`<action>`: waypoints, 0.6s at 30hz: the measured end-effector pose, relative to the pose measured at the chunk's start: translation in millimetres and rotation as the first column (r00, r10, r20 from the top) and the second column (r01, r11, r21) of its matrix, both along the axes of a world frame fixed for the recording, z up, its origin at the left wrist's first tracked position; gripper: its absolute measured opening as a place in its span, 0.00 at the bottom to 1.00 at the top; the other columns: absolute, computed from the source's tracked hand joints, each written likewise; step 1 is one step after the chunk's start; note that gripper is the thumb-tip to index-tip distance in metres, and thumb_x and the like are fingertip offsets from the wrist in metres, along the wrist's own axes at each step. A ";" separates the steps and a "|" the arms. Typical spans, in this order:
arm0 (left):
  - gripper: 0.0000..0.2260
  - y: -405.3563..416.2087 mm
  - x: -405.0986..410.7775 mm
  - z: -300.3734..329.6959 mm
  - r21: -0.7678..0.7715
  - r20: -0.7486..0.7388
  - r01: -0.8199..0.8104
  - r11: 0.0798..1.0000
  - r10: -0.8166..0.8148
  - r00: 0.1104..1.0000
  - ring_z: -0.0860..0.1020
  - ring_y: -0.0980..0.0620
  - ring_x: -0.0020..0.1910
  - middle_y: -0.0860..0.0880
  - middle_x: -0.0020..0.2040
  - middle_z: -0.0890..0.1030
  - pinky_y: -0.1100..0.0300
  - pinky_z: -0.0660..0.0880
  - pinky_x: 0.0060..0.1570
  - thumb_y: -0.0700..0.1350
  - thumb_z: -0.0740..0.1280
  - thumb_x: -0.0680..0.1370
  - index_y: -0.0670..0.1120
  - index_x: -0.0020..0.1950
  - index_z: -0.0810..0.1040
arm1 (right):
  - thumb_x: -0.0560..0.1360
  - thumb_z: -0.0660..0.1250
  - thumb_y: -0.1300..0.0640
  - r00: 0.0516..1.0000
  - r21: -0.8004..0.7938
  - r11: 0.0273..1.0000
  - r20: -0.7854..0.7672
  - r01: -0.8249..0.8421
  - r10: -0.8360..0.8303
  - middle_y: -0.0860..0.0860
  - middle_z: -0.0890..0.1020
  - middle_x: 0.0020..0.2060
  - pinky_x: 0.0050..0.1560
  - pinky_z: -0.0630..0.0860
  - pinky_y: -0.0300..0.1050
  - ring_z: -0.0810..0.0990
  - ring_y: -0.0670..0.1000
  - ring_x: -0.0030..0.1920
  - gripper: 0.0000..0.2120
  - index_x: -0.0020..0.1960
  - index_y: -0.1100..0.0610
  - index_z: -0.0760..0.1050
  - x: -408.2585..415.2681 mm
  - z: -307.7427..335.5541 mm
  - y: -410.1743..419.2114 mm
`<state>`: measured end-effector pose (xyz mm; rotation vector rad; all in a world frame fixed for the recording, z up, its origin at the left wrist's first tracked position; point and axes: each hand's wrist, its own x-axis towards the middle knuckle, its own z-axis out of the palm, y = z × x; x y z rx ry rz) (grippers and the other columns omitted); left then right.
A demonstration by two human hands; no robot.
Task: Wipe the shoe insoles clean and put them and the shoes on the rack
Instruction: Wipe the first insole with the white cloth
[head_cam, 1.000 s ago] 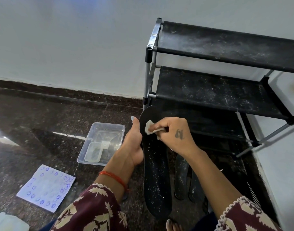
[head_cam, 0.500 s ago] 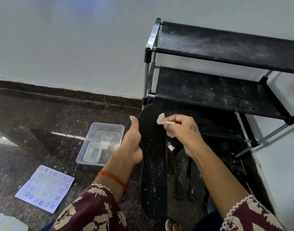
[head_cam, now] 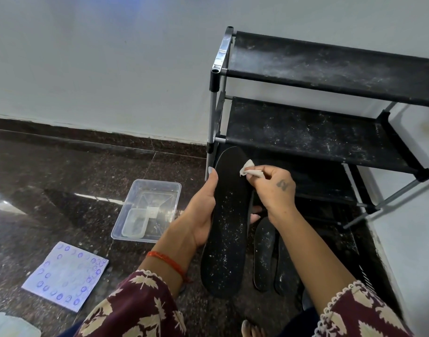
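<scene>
Now the right hand [head_cam: 274,188], pinching a small white wipe [head_cam: 250,169], has lifted off the toe of the insole [head_cam: 229,222] it was rubbing 1 second ago and hovers just beside its right edge. Likely it is repositioning for another stroke, since white specks cover the lower half. The left hand [head_cam: 200,212] grips the insole's left edge, holding it upright before the rack [head_cam: 330,122]. 2 more insoles [head_cam: 264,254] lie on the floor below.
</scene>
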<state>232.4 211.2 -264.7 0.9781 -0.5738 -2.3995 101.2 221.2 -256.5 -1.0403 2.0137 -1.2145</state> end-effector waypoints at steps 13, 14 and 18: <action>0.35 -5.8 2.9 -5.5 -0.055 0.057 -0.102 0.993 0.105 0.993 0.84 0.47 0.41 0.40 0.44 0.84 0.56 0.79 0.40 0.65 0.44 0.79 0.40 0.56 0.79 | 0.72 0.68 0.59 0.765 -0.147 0.819 -0.476 -0.555 0.433 0.49 0.84 0.41 0.43 0.78 0.46 0.81 0.46 0.41 0.08 0.47 0.50 0.83 23.2 5.6 11.2; 0.34 -7.6 4.0 -7.5 -0.062 0.073 -0.127 0.990 0.131 0.989 0.84 0.47 0.40 0.40 0.42 0.84 0.56 0.78 0.40 0.65 0.45 0.79 0.39 0.53 0.79 | 0.71 0.68 0.60 0.732 -0.126 0.784 -0.470 -0.609 0.493 0.48 0.84 0.41 0.43 0.79 0.46 0.81 0.45 0.41 0.09 0.47 0.50 0.84 22.5 6.8 12.3; 0.30 -11.0 5.9 -8.8 -0.043 0.053 -0.213 0.976 0.215 0.975 0.83 0.48 0.39 0.43 0.45 0.83 0.55 0.80 0.41 0.63 0.46 0.80 0.43 0.52 0.80 | 0.67 0.71 0.65 0.661 0.029 0.741 -0.428 -0.671 0.616 0.44 0.85 0.38 0.43 0.79 0.41 0.81 0.41 0.41 0.11 0.41 0.50 0.84 6.0 9.1 13.3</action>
